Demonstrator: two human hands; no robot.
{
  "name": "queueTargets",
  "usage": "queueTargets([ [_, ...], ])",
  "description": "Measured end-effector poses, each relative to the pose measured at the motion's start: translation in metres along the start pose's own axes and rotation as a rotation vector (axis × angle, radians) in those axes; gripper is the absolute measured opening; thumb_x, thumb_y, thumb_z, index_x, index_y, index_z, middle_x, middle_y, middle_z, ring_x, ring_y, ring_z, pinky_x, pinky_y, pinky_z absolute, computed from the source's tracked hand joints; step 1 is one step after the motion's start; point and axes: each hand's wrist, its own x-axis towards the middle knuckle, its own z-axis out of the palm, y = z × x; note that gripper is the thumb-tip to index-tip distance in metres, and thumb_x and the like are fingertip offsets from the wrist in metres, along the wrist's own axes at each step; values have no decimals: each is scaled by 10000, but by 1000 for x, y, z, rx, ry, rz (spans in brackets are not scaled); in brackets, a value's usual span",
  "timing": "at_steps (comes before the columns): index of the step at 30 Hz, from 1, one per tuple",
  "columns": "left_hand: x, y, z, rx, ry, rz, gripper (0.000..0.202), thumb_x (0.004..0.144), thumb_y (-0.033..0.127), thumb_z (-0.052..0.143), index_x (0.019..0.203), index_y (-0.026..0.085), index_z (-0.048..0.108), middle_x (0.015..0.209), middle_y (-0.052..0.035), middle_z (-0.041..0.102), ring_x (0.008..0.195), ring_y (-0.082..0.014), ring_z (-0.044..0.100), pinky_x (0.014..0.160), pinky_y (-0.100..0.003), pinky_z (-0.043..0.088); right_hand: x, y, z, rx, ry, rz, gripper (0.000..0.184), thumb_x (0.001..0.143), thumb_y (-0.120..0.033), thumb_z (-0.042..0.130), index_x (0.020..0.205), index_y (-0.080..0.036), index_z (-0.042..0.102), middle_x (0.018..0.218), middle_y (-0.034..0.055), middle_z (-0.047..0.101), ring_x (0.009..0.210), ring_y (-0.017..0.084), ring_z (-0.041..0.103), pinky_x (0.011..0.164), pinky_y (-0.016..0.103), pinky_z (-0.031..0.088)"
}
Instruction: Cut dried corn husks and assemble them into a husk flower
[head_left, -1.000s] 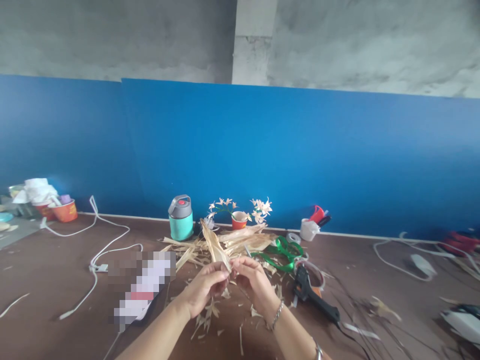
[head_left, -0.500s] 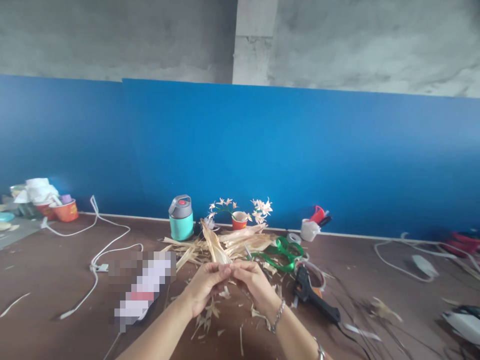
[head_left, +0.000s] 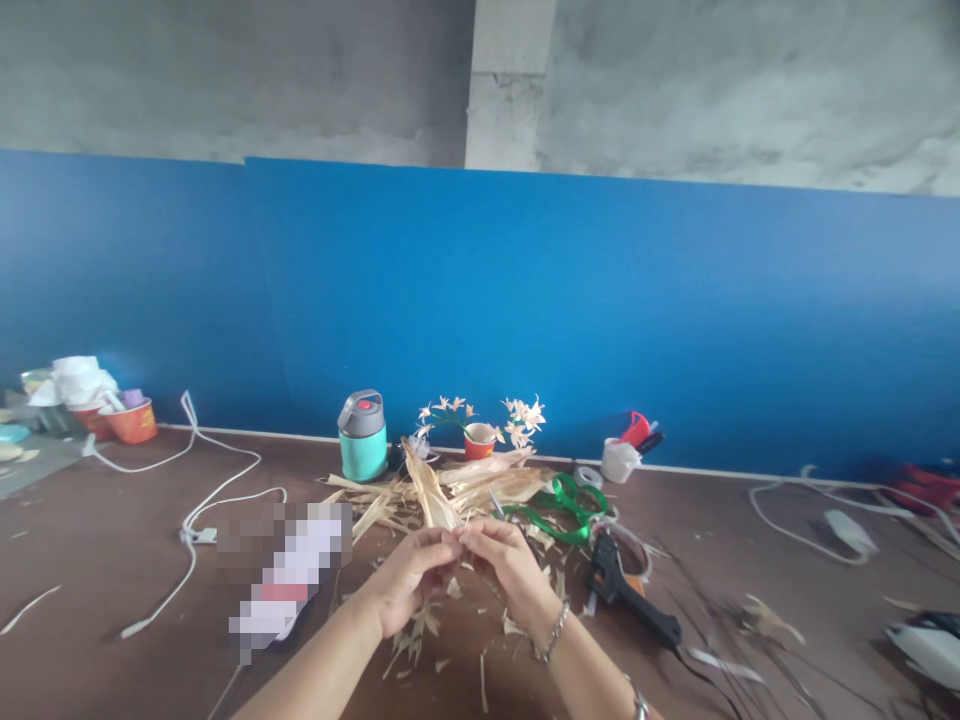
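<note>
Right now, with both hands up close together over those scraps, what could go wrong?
The left hand and right hand are close together; any small piece between their fingers is hard to make out. If dropped, it might get lost among the scraps.

The glue gun lies to the right hand's right, so a sideways move might bump it. I can't tell whether it's hot.

Craft workshop, by the look of it — glue gun [head_left: 634, 596], green ribbon [head_left: 568, 534] and dry husk-like strips [head_left: 514, 486] on a brown table [head_left: 112, 530] strewn with scraps [head_left: 453, 588]. Pale flowers [head_left: 524, 412] nearby. Blue partition [head_left: 480, 290] behind, bare grey concrete wall [head_left: 225, 80] above.
</note>
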Motion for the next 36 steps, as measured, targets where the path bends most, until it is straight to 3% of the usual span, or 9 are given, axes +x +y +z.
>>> queueTargets([
  [7,-4,6,3,60,6,30,240,580,296,767,649,139,599,619,14,538,535,-78,454,522,-210,354,3,3,-3,4,18,-12,257,590,-377,771,637,-147,667,571,-5,603,518,100,520,534,219,408],
  [11,-5,8,5,97,4,70,238,607,293,753,620,134,577,582,31,506,494,-54,392,499,-190,323,2,-4,-2,-19,71,1,294,573,-406,775,616,-147,643,505,-33,548,458,77,469,489,206,374],
  [15,-4,6,5,118,47,70,253,615,329,749,624,132,591,536,41,487,470,-50,361,467,-183,282,2,-4,-3,-76,-6,-11,310,579,-395,776,735,-152,662,592,-12,596,547,109,535,534,217,406],
  [18,-3,5,3,100,71,59,257,599,329,763,627,129,604,527,46,478,471,-44,370,469,-177,280,6,2,-7,-184,-48,-60,308,569,-361,789,768,-155,676,658,3,629,593,117,547,577,228,425],
  [25,-1,4,-1,106,45,50,263,605,333,759,599,120,603,532,32,485,487,-56,376,493,-195,298,8,-1,-9,-434,-3,-255,250,628,-411,734,640,-162,722,682,45,666,664,168,574,634,267,440],
  [31,-2,4,1,116,9,74,266,593,342,759,628,120,616,536,35,479,475,-58,351,491,-205,285,4,-6,-4,-255,61,-79,341,551,-472,762,539,-154,639,479,-26,548,440,78,418,439,207,304],
  [36,-3,5,3,119,13,98,242,615,304,733,584,129,569,529,43,442,473,-51,323,473,-194,251,1,-7,-5,-143,58,-5,332,578,-449,761,572,-158,602,492,-39,530,435,62,396,421,186,260],
])
